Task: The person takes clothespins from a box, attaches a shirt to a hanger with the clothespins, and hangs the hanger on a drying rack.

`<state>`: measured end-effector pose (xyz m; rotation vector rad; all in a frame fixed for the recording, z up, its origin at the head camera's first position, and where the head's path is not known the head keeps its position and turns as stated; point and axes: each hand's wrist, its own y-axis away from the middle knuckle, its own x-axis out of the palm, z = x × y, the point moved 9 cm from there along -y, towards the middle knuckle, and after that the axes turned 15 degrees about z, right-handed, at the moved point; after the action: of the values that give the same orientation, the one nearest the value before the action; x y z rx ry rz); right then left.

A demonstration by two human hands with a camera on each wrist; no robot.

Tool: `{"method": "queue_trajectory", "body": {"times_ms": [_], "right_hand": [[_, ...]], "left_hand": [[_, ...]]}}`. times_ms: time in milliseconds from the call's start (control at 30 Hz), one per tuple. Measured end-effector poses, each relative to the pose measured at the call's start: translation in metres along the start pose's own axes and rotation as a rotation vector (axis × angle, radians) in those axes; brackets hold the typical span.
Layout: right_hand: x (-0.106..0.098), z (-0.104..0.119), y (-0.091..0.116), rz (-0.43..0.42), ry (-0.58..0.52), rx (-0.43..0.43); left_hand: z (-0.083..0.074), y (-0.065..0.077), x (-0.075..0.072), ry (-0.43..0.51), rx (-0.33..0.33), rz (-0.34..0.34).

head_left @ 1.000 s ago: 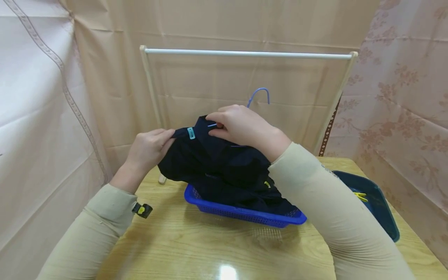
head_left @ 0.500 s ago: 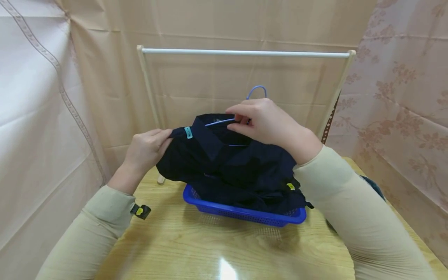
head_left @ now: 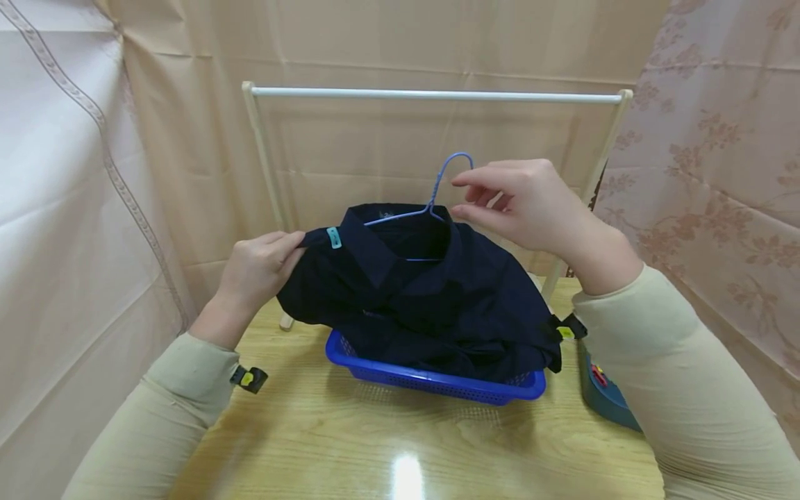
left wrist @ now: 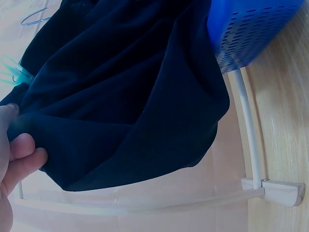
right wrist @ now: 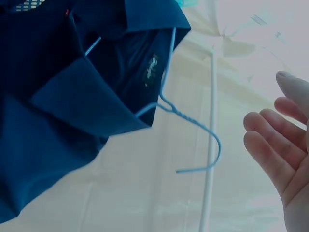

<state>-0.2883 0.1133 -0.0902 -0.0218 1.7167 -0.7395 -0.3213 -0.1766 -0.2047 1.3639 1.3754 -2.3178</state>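
A dark navy collared shirt (head_left: 450,298) hangs over a blue wire hanger (head_left: 434,191), whose hook rises out of the collar. My left hand (head_left: 257,274) pinches the shirt's shoulder at the left, beside a teal clothespin (head_left: 334,237). Thumb and fingers close on the fabric edge in the left wrist view. To the right of the hook, my right hand (head_left: 525,201) holds nothing, fingers loosely bent. A gap between that hand and the hanger hook (right wrist: 217,145) shows in the right wrist view. The shirt's lower part lies in a blue basket (head_left: 437,386).
Behind the basket stands a rack with a white rail (head_left: 437,94). A dark green tray (head_left: 609,403) with coloured clothespins (head_left: 598,375) is partly hidden under my right sleeve. The wooden table (head_left: 350,444) extends in front of the basket.
My right hand has let go at the hanger inside the collar and drawn away up and to the right, uncovering the collar and hook. The left hand keeps its grip nearly in place.
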Motion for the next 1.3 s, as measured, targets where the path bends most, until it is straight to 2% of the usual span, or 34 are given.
{"method": "queue_trajectory", "body": {"times_ms": [200,733,1133,1300], "right_hand": [[-0.014,-0.009,0.015,-0.021,0.030,0.055],[-0.041,-0.049,0.063,-0.058,-0.039,0.259],[-0.037,-0.098,0.108,0.075,-0.041,0.528],[-0.035,-0.121,0.133,0.142,-0.097,0.660]], "left_hand": [[0.002,0.001,0.002,0.005,0.002,-0.006],[0.001,0.002,0.001,0.007,0.005,-0.011],[0.000,0.001,0.001,0.012,-0.001,-0.003],[0.000,0.002,0.001,0.013,0.001,-0.005]]}}
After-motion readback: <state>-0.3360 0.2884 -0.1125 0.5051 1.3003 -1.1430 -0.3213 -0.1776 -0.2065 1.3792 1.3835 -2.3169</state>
